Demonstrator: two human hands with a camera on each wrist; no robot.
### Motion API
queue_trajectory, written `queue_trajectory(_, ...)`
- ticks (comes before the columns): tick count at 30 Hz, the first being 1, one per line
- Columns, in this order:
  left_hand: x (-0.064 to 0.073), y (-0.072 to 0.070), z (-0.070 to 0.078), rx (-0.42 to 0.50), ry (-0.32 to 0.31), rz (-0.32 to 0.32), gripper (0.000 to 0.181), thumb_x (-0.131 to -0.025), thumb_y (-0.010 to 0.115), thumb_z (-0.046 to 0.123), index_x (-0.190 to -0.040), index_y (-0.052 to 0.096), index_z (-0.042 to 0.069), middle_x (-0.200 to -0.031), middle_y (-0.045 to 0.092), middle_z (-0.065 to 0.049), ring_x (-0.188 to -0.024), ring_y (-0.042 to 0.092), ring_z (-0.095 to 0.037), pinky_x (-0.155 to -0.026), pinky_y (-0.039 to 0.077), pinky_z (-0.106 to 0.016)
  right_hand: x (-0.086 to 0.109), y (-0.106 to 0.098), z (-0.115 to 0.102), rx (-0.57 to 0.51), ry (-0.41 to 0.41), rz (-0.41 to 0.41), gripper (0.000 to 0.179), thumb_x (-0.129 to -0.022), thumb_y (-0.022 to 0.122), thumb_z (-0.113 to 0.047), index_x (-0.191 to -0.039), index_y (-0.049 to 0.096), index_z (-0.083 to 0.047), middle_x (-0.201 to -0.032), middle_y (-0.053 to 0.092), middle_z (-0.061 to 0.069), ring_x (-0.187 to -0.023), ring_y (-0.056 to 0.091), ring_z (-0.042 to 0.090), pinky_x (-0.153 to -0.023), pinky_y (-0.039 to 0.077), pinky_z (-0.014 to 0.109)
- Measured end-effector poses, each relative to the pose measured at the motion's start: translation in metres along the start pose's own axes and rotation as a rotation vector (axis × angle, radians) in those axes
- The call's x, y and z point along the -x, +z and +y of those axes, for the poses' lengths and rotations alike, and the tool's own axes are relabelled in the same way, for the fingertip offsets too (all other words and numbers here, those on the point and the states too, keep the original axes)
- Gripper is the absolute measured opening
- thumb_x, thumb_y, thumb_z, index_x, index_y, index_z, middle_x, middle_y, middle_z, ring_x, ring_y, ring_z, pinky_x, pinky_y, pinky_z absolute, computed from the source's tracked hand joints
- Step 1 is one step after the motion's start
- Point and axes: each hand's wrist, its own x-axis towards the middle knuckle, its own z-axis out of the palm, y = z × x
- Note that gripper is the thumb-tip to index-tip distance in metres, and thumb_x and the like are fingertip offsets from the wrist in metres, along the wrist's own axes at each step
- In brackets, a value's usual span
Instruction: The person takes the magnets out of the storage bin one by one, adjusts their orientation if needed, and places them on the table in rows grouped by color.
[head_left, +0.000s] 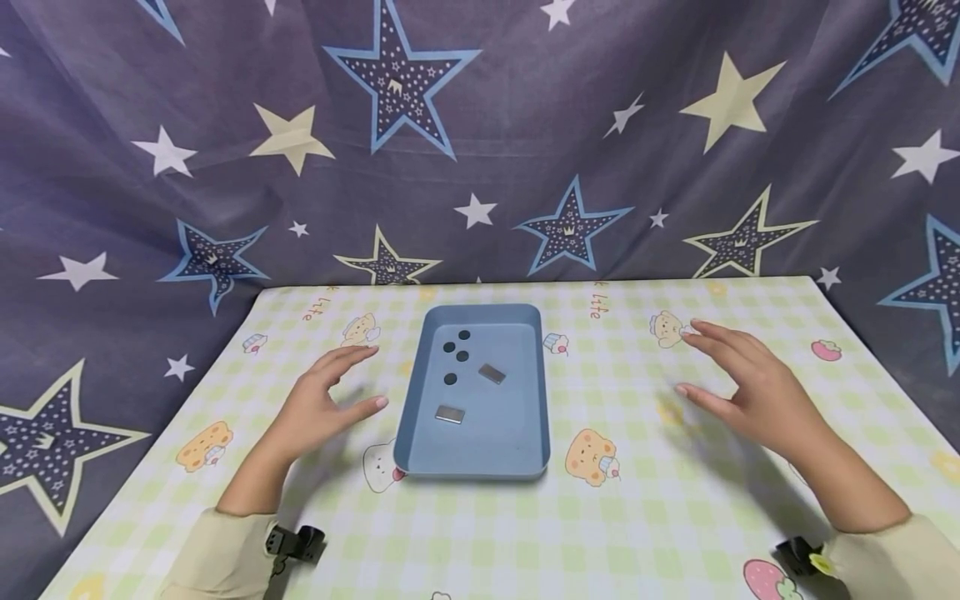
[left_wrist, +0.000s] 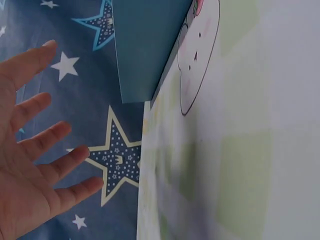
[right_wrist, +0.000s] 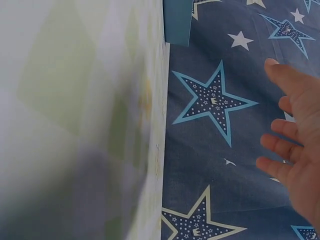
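Since raised walls probably stop small bits wandering off, the blue tray (head_left: pixel 498 437) makes sense — four black discs (head_left: pixel 462 356) toward its far left corner, one metal block (head_left: pixel 492 373) mid-tray, another (head_left: pixel 450 414) nearer the left edge. It's near the table's (head_left: pixel 637 517) far edge. Left hand (head_left: pixel 318 412) hovers just beside it, right hand (head_left: pixel 761 396) well off — empty, fingers spread, maybe for clearance.

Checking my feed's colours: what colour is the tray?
The tray is muted blue, best seen in the head view.

One blue tray (head_left: pixel 498 446), four dark discs (head_left: pixel 450 379), two grey rectangular pieces (head_left: pixel 450 414), two hands (head_left: pixel 311 408) (head_left: pixel 768 400), one checked tablecloth (head_left: pixel 637 517)
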Motion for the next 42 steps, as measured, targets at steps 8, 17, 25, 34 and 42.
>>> queue_trajectory(8,-0.004,0.008,0.004,0.123,-0.052,0.007,0.054,-0.081,0.080,0.011,-0.131,0.060,0.006,-0.132,0.057,-0.013,-0.115,0.056,-0.036,-0.091,0.048,-0.056,-0.007,0.008,-0.002,-0.037,-0.005,0.001,0.065,-0.094,0.049,-0.059,-0.122,0.064,-0.001,-0.128,0.059,0.019,-0.111,0.055,0.040,-0.109,0.025,0.016)
queue_trajectory(17,-0.009,0.015,0.008,0.264,-0.186,0.011,0.045,-0.084,0.078,0.013,-0.125,0.063,0.002,-0.127,0.060,-0.015,-0.113,0.060,-0.036,-0.092,0.050,-0.047,-0.015,0.017,-0.005,-0.108,-0.032,0.024,0.062,-0.094,0.053,-0.055,-0.118,0.066,0.000,-0.124,0.061,0.019,-0.114,0.055,0.036,-0.109,0.027,0.017)
queue_trajectory(25,-0.012,0.019,0.008,0.302,-0.308,0.016,0.042,-0.085,0.077,0.016,-0.123,0.066,0.002,-0.121,0.064,-0.022,-0.107,0.064,-0.037,-0.083,0.055,-0.030,-0.020,0.026,-0.008,-0.178,-0.037,0.033,0.059,-0.094,0.055,-0.054,-0.116,0.067,0.000,-0.122,0.062,0.018,-0.117,0.056,0.031,-0.108,0.029,0.017)
queue_trajectory(34,-0.020,0.024,0.004,0.325,-0.410,-0.010,0.046,-0.084,0.079,0.022,-0.125,0.065,0.006,-0.125,0.063,-0.018,-0.110,0.063,-0.028,-0.078,0.053,-0.022,-0.024,0.034,-0.015,-0.234,-0.001,-0.006,0.045,-0.076,0.084,-0.014,-0.115,0.068,-0.001,-0.123,0.063,0.014,-0.117,0.055,0.032,-0.108,0.030,0.017)
queue_trajectory(42,-0.028,0.028,-0.003,0.436,-0.450,-0.023,0.049,-0.085,0.077,0.014,-0.129,0.061,0.000,-0.129,0.058,-0.024,-0.103,0.065,-0.021,-0.078,0.053,-0.022,-0.028,0.044,-0.020,-0.223,0.029,-0.079,0.053,-0.067,0.086,-0.002,-0.117,0.067,-0.004,-0.126,0.061,0.012,-0.116,0.055,0.032,-0.107,0.028,0.016)
